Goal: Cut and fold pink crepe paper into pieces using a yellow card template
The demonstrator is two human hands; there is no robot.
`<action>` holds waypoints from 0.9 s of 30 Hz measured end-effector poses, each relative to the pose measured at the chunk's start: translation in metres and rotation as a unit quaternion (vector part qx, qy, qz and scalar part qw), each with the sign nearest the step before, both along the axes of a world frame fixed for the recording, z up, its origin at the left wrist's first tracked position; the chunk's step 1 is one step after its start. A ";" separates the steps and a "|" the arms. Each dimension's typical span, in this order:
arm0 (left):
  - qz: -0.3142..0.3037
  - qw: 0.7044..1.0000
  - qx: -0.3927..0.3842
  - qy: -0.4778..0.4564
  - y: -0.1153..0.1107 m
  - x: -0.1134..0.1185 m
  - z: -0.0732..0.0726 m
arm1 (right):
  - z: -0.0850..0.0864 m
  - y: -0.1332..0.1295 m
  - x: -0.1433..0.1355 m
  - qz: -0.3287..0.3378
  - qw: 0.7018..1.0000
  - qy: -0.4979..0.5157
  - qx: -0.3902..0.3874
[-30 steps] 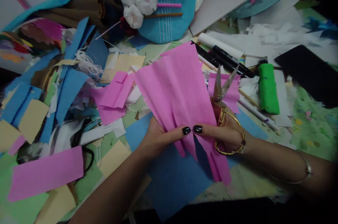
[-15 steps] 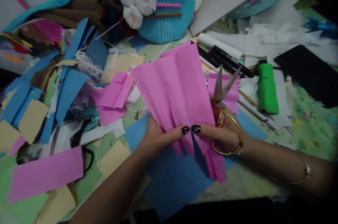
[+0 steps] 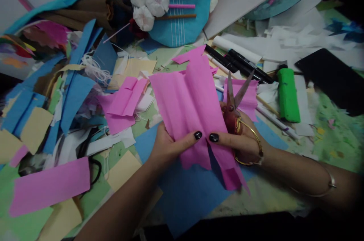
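Note:
A sheet of pink crepe paper [image 3: 187,108] is stretched between my two hands, with a slit running up from its lower edge. My left hand [image 3: 167,142] grips the sheet on the left, thumb on top and fingers hidden behind. On the other side of the slit, my right hand [image 3: 241,140] pinches the paper under its thumb. The same hand also carries gold-handled scissors [image 3: 237,97], blades spread and pointing away from me. Under the paper lies a blue sheet [image 3: 190,195].
Markers [image 3: 241,63], a green block [image 3: 288,95] and a black flat object [image 3: 332,80] lie to the right. Paper scraps [image 3: 51,186] and white string [image 3: 96,68] cover the left. At the back stands a blue guitar-shaped piece [image 3: 182,25] with white paper flowers [image 3: 156,0].
The pink paper has shifted and dropped a little at its top, showing a pink piece behind it. My thumbs have moved slightly apart, and the scissors have tilted left.

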State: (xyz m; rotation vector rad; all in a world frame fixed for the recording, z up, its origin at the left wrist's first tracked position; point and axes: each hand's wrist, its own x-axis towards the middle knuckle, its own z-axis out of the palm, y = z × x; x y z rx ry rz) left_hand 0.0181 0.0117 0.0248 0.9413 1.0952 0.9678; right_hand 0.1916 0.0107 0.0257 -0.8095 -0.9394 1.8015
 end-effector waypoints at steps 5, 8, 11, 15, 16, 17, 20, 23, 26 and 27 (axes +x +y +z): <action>0.023 0.999 0.009 0.032 -0.002 0.001 0.001 | -0.006 0.000 0.001 -0.027 0.999 -0.022 0.017; 0.015 1.000 0.017 0.020 -0.002 0.001 0.000 | -0.007 0.000 0.001 -0.027 0.999 -0.010 0.021; -0.005 1.000 0.019 0.007 -0.001 0.002 -0.002 | -0.006 0.001 0.002 -0.017 1.000 -0.001 0.012; -0.009 1.000 0.019 0.014 0.001 0.003 0.000 | -0.008 0.002 0.003 0.000 0.999 -0.033 0.008; -0.010 1.000 0.019 0.015 0.001 0.003 0.001 | -0.009 0.002 0.003 -0.001 0.999 -0.036 0.009; -0.012 1.000 0.018 0.011 0.000 0.003 0.002 | -0.010 0.001 0.002 -0.002 0.999 -0.035 0.009; -0.012 1.000 0.006 -0.024 -0.001 0.003 0.003 | -0.010 0.001 0.002 -0.007 1.000 -0.018 0.006; -0.003 0.999 0.000 -0.041 -0.002 0.002 0.002 | -0.009 0.001 0.001 -0.011 1.000 -0.012 0.020; -0.003 0.999 0.000 -0.032 -0.002 0.002 0.001 | -0.009 0.001 0.001 -0.018 0.999 -0.018 0.044; 0.002 1.000 0.003 -0.023 -0.002 0.002 0.001 | -0.009 0.001 0.001 -0.024 0.998 -0.021 0.052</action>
